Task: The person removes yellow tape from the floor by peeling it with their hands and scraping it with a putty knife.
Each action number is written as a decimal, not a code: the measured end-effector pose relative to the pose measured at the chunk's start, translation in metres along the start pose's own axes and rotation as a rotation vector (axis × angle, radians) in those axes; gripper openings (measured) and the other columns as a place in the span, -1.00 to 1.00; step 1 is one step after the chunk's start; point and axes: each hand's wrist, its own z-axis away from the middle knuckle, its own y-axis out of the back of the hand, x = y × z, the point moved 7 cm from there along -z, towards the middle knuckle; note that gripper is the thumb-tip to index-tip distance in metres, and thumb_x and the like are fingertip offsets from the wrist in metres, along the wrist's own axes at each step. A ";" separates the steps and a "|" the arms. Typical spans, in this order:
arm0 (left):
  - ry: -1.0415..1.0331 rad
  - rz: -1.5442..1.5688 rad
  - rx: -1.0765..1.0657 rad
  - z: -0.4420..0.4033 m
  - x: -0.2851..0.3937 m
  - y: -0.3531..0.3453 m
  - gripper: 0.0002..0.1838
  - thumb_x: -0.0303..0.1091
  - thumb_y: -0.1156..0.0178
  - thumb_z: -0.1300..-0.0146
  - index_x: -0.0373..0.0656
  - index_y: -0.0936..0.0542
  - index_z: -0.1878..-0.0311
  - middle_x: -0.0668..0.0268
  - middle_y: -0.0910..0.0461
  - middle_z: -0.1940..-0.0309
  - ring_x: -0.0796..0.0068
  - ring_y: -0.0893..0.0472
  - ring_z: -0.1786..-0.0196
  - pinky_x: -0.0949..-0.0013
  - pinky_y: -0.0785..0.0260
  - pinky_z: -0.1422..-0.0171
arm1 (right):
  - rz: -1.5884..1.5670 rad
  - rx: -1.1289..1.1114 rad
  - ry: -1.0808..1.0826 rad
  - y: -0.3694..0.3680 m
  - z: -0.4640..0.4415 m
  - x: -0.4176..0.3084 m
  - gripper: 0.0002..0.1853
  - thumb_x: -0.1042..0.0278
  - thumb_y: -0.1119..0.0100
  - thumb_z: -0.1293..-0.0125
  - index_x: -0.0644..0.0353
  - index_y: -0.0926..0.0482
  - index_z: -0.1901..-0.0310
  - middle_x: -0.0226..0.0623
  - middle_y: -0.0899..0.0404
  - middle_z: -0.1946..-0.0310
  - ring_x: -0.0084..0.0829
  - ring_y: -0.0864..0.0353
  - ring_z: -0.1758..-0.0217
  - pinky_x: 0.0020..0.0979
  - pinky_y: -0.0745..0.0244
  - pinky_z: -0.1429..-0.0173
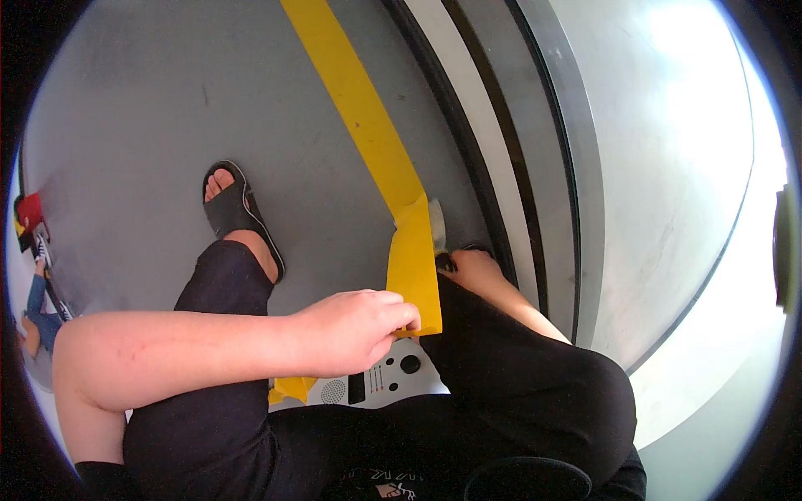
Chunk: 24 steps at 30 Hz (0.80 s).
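Head view: pinching the flat yellow plastic tape (414,280) by its end in the nearer left hand (359,327), lengthwise ahead of those fingers, with grip unclear in the right hand (482,274) to its right

The yellow tape (355,108) is evenly lit by soft light. Far to its right, the pale curved panel (668,167) is washed out by strong white glare. To its left, the grey floor (142,134) is dimmer, and another person (40,305) is softly blurred. Around it, the view is bowed, edged in black and fringed with blue.
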 end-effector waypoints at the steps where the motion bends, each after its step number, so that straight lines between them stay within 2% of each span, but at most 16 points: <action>1: 0.000 0.002 0.000 0.000 -0.001 -0.001 -0.78 -0.58 -0.08 -0.15 -0.25 -0.54 0.11 0.06 -0.58 0.26 0.03 -0.60 0.12 0.12 -0.47 -0.01 | 0.001 -0.002 -0.001 0.003 0.001 -0.003 -0.55 -0.08 -0.24 -0.19 0.24 -0.67 0.24 0.03 -0.67 0.28 -0.02 -0.67 0.16 -0.06 -0.53 -0.02; 4: -0.022 -0.012 0.003 0.000 0.001 -0.004 -0.77 -0.59 -0.08 -0.14 -0.26 -0.54 0.11 0.06 -0.57 0.25 0.02 -0.60 0.12 0.11 -0.47 0.00 | 0.017 -0.022 -0.038 0.002 0.003 0.000 -0.55 -0.07 -0.24 -0.19 0.24 -0.66 0.24 0.02 -0.67 0.28 -0.02 -0.68 0.17 -0.05 -0.53 -0.03; 6: -0.008 0.006 -0.009 -0.001 0.002 -0.004 -0.77 -0.59 -0.08 -0.14 -0.27 -0.53 0.10 0.05 -0.57 0.25 0.02 -0.60 0.12 0.11 -0.47 -0.01 | 0.231 -0.106 0.014 -0.013 0.000 0.005 -0.56 -0.06 -0.25 -0.18 0.24 -0.67 0.23 0.01 -0.67 0.28 -0.01 -0.68 0.18 -0.06 -0.55 0.01; 7: -0.009 0.007 -0.007 -0.001 0.002 -0.003 -0.77 -0.59 -0.08 -0.14 -0.27 -0.53 0.10 0.05 -0.57 0.25 0.02 -0.60 0.12 0.11 -0.47 -0.01 | 0.234 -0.107 0.014 -0.009 0.000 0.001 -0.56 -0.06 -0.25 -0.18 0.24 -0.67 0.23 0.01 -0.67 0.28 -0.01 -0.68 0.18 -0.06 -0.55 0.01; 9: -0.015 -0.002 -0.005 -0.001 0.000 -0.004 -0.77 -0.58 -0.08 -0.15 -0.26 -0.53 0.10 0.06 -0.57 0.24 0.03 -0.61 0.12 0.11 -0.47 0.00 | -0.041 0.047 -0.073 0.011 0.002 -0.005 -0.55 -0.07 -0.25 -0.18 0.26 -0.68 0.24 0.02 -0.67 0.26 0.01 -0.68 0.18 -0.07 -0.56 0.05; 13: -0.008 -0.003 -0.006 0.001 -0.005 -0.003 -0.74 -0.59 -0.07 -0.16 -0.24 -0.52 0.06 0.06 -0.57 0.23 0.04 -0.61 0.13 0.12 -0.48 0.02 | 0.101 -0.112 0.007 -0.003 0.000 0.002 -0.53 -0.08 -0.24 -0.18 0.26 -0.67 0.21 0.06 -0.67 0.25 0.01 -0.68 0.16 -0.06 -0.57 0.05; 15: 0.003 -0.030 0.048 0.001 -0.005 0.001 -0.62 -0.62 -0.03 -0.16 -0.22 -0.49 -0.08 0.02 -0.56 0.20 0.04 -0.61 0.13 0.14 -0.49 0.01 | 0.080 -0.144 -0.009 -0.004 0.001 0.005 -0.53 -0.07 -0.23 -0.18 0.25 -0.67 0.18 0.06 -0.66 0.23 0.01 -0.67 0.14 -0.05 -0.56 0.01; 16: 0.004 -0.029 0.048 0.000 0.001 0.007 -0.62 -0.62 -0.03 -0.16 -0.22 -0.49 -0.08 0.02 -0.56 0.20 0.04 -0.61 0.13 0.14 -0.49 0.01 | 0.080 -0.146 -0.009 -0.001 0.001 0.000 -0.53 -0.07 -0.23 -0.18 0.25 -0.67 0.18 0.06 -0.66 0.23 0.01 -0.67 0.14 -0.05 -0.56 0.01; 18: 0.150 -0.069 -0.081 0.000 0.001 0.012 -0.50 -0.64 0.00 -0.15 -0.21 -0.43 -0.22 -0.03 -0.55 0.17 0.05 -0.62 0.10 0.15 -0.50 -0.02 | -0.051 -0.006 -0.103 0.016 0.002 -0.005 -0.54 -0.05 -0.22 -0.19 0.23 -0.67 0.14 0.06 -0.66 0.19 0.03 -0.66 0.11 -0.06 -0.56 -0.02; 19: 0.151 -0.068 -0.079 -0.001 0.001 0.015 -0.50 -0.64 0.00 -0.15 -0.21 -0.43 -0.22 -0.03 -0.55 0.17 0.05 -0.62 0.10 0.15 -0.50 -0.02 | -0.050 -0.006 -0.101 0.010 0.000 -0.001 -0.54 -0.05 -0.22 -0.19 0.23 -0.67 0.14 0.06 -0.66 0.19 0.03 -0.66 0.11 -0.06 -0.56 -0.02; 21: 0.160 -0.229 -0.112 -0.002 -0.001 0.019 -0.46 -0.63 0.00 -0.12 -0.22 -0.43 -0.24 -0.04 -0.55 0.12 0.03 -0.61 0.07 0.13 -0.50 -0.06 | 0.180 -0.214 -0.130 -0.018 -0.001 0.016 -0.54 -0.05 -0.23 -0.18 0.23 -0.66 0.12 0.03 -0.65 0.16 0.04 -0.65 0.09 -0.06 -0.56 -0.03; 22: 0.159 -0.232 -0.113 -0.001 -0.011 0.019 -0.46 -0.63 0.00 -0.12 -0.22 -0.43 -0.24 -0.04 -0.55 0.12 0.03 -0.61 0.07 0.13 -0.50 -0.06 | 0.179 -0.212 -0.132 -0.014 -0.001 0.017 -0.54 -0.05 -0.23 -0.18 0.23 -0.66 0.12 0.03 -0.65 0.16 0.04 -0.65 0.09 -0.06 -0.56 -0.03; 24: -0.009 -0.245 0.109 0.004 -0.029 0.025 -0.50 -0.60 -0.03 -0.08 -0.25 -0.49 -0.17 -0.03 -0.57 0.11 0.00 -0.60 0.05 0.10 -0.48 -0.10 | 0.070 -0.176 -0.088 -0.004 0.004 0.011 -0.51 -0.06 -0.26 -0.16 0.24 -0.65 0.10 0.02 -0.66 0.16 0.02 -0.66 0.08 -0.07 -0.57 -0.02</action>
